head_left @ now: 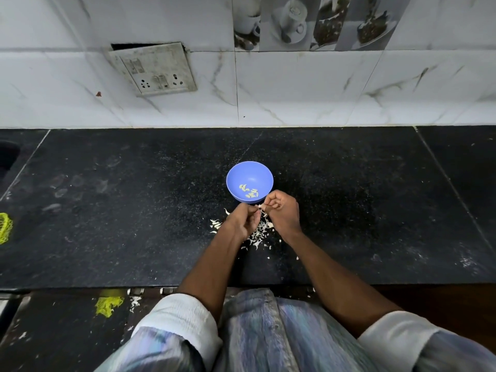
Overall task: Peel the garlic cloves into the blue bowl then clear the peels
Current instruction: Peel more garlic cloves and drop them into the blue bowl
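Observation:
A blue bowl (pixel 249 181) stands on the black counter (pixel 134 210) and holds several peeled garlic cloves (pixel 249 191). Just in front of the bowl my left hand (pixel 243 220) and my right hand (pixel 281 212) meet over the counter. Between their fingertips they pinch one small garlic clove (pixel 261 208), mostly hidden by the fingers. White garlic peels (pixel 259 233) lie scattered on the counter under and around both hands.
A tiled wall with a socket plate (pixel 154 68) rises behind the counter. A yellow mesh bag (pixel 5 228) lies at the left edge; another yellow mesh piece (pixel 108 304) and loose peels lie on the floor below. A sink corner (pixel 8 157) shows far left.

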The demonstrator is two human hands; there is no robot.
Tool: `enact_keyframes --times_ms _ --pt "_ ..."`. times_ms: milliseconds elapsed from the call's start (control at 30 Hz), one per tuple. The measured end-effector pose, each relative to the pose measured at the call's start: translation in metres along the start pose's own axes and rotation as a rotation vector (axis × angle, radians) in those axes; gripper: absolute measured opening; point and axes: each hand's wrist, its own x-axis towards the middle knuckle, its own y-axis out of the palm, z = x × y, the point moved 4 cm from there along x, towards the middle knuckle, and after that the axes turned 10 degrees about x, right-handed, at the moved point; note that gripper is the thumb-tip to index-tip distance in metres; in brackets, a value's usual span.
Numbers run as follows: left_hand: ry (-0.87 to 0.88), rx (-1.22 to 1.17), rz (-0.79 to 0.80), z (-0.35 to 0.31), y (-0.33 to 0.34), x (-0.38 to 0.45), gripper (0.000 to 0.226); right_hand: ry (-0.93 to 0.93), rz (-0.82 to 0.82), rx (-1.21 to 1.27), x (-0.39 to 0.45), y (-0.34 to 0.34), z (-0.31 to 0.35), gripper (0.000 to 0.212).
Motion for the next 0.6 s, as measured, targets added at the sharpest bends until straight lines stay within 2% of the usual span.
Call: enact_keyframes --times_ms 67,100,200,233,333,400,500,600 --pt "0.002 0.018 -0.002 0.002 0.001 0.0 0.023 0.039 -0.006 0.031 -0.001 0.0 -0.003 0.021" --pt "0.089 0.124 -0.057 0.001 -0.001 0.001 0.021 0.094 -0.017 0.076 -0.002 0.0 -0.005 0.02" --pt "0.604 0.748 -0.324 -0.009 -0.009 -0.002 0.013 0.375 -0.078 0.28 -0.001 0.004 -0.009 0.026" --pt "0.748 0.891 -0.362 -0.01 -0.008 -0.008 0.011 0.459 -0.091 0.34 0.0 0.006 -0.01 0.028" --pt "0.991 1.094 -0.389 -0.011 -0.008 -0.015 0.009 0.576 -0.1 0.414 0.002 0.008 -0.014 0.029" --pt "0.977 1.046 -0.389 -0.009 -0.009 -0.015 0.01 0.527 -0.077 0.368 0.0 0.005 -0.014 0.029" --pt "0.812 0.829 -0.351 -0.009 -0.014 -0.006 0.009 0.351 -0.034 0.279 0.0 0.002 -0.012 0.029" --pt "0.748 0.75 -0.295 -0.006 -0.016 0.002 0.009 0.215 0.011 0.185 0.001 0.0 -0.012 0.028"
